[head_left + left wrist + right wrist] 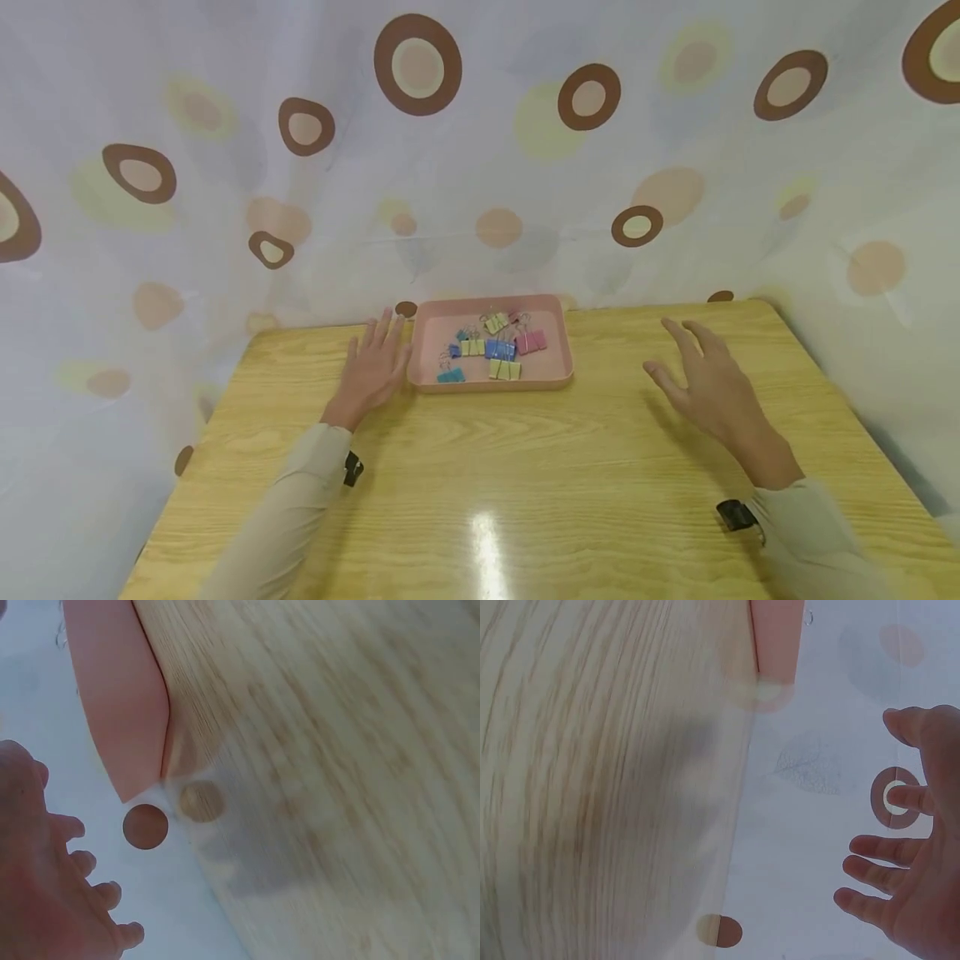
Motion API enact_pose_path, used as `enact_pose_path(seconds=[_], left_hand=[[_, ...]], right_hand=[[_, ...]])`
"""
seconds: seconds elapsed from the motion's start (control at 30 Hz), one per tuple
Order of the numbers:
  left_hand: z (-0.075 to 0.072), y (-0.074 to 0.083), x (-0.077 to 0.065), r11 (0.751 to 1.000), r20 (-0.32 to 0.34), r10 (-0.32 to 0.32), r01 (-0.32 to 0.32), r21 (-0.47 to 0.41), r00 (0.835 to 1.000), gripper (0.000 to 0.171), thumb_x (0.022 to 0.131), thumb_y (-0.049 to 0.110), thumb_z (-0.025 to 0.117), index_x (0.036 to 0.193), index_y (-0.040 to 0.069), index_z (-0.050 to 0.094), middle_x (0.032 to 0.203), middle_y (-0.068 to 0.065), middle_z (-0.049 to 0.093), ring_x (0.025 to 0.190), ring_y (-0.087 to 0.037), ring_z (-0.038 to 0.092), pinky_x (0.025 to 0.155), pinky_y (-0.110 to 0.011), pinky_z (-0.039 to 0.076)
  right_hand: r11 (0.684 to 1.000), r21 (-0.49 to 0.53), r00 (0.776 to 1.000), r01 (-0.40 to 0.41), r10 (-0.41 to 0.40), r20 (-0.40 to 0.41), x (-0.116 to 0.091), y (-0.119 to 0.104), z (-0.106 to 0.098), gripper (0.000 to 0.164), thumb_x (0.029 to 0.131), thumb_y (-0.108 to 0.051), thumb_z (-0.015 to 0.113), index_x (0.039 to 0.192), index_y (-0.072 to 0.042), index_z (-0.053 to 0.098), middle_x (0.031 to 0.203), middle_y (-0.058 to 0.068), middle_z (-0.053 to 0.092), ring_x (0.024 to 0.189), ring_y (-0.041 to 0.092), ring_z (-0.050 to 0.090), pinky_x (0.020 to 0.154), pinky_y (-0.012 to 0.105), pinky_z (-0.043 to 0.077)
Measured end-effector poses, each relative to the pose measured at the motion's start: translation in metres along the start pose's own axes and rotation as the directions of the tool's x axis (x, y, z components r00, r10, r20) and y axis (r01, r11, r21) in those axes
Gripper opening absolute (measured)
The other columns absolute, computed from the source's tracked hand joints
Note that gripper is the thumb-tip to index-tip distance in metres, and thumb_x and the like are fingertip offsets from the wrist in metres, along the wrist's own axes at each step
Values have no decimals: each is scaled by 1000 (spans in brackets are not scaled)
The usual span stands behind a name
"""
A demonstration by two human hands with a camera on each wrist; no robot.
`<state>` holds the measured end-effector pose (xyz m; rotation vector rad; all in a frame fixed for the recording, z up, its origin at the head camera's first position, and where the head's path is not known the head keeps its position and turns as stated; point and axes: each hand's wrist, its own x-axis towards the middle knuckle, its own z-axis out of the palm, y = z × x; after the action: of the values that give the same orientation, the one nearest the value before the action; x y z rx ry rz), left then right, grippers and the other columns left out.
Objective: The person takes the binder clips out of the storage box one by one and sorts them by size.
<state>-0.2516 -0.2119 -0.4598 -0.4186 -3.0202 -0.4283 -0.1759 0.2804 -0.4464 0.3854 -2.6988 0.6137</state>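
A pink tray [491, 387] lies at the back of the table and holds several binder clips in different colours. Among them are a blue clip [499, 349], a pink clip [531, 342], a yellow clip [505, 370] and a teal clip [451, 376]. Just left of the tray is my left hand [372, 364], fingers extended and holding nothing; a gap shows between it and the tray wall [120, 697] in the left wrist view. My right hand [711, 392] hovers well to the right of the tray, fingers spread and nothing in them.
The wooden table [465, 475] runs back to a pale curtain [450, 167] with brown and peach circles. That curtain stands directly behind the tray and along both sides. Each sleeve has a black strap [735, 515] near the wrist.
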Motion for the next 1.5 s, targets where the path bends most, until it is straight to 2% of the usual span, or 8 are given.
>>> enact_pose_path(seconds=[0.2,0.4,0.57,0.7,0.87,1.07,1.37,1.5], left_hand=[[8,5,17,1000,-4,-3,3,-29,1000,62,112,37,31,164,5,20,171,-17,8,154,-46,10,117,-73,11],[16,5,30,999,81,-23,27,-46,996,68,111,48,24,165,7,16,172,-15,5,155,-44,6,117,-72,9],[28,4,35,1000,148,-27,25,14,989,72,110,52,21,166,9,10,173,-11,1,157,-40,2,119,-70,6],[33,3,33,997,163,-26,14,72,986,72,109,54,17,166,10,4,173,-7,-1,157,-36,0,120,-69,6],[32,7,26,997,131,-14,4,78,991,72,110,50,22,166,7,6,173,-10,4,157,-36,4,118,-71,7],[30,15,9,998,113,-3,-5,65,994,70,110,44,25,164,3,11,172,-14,8,156,-40,9,118,-71,9],[29,23,-20,995,48,16,-20,102,999,61,110,27,29,162,-1,19,170,-16,14,154,-43,18,118,-69,15],[27,25,-33,994,42,14,-18,104,999,60,109,26,30,162,0,19,170,-16,15,154,-42,18,118,-69,16]], right_hand=[[998,66,1000,8,-7,-18,-1,-15,7,70,100,-37,66,157,-7,39,148,32,42,129,56,42,78,71,48],[990,141,1000,5,-3,-12,0,-32,15,69,101,-36,65,158,-9,38,151,27,40,134,52,41,80,69,50],[979,201,1000,7,-4,-12,2,-42,21,68,100,-35,66,158,-10,39,152,24,40,135,48,41,88,70,47],[970,243,1000,5,-3,-7,6,-49,27,68,101,-35,65,158,-10,38,153,23,39,137,47,40,93,72,44],[952,307,1000,13,-14,1,15,-57,38,67,100,-33,66,157,-9,39,154,21,40,141,44,37,103,71,38],[934,357,999,32,-41,18,26,-68,54,66,99,-26,68,156,-8,39,154,19,40,141,41,38,108,68,35],[904,426,995,32,-69,72,38,-82,71,68,98,-23,70,156,-5,39,152,19,44,130,42,48,105,60,43],[897,436,990,69,-117,84,41,-86,78,71,95,-17,72,156,-2,38,152,20,44,129,43,49,105,58,45]])
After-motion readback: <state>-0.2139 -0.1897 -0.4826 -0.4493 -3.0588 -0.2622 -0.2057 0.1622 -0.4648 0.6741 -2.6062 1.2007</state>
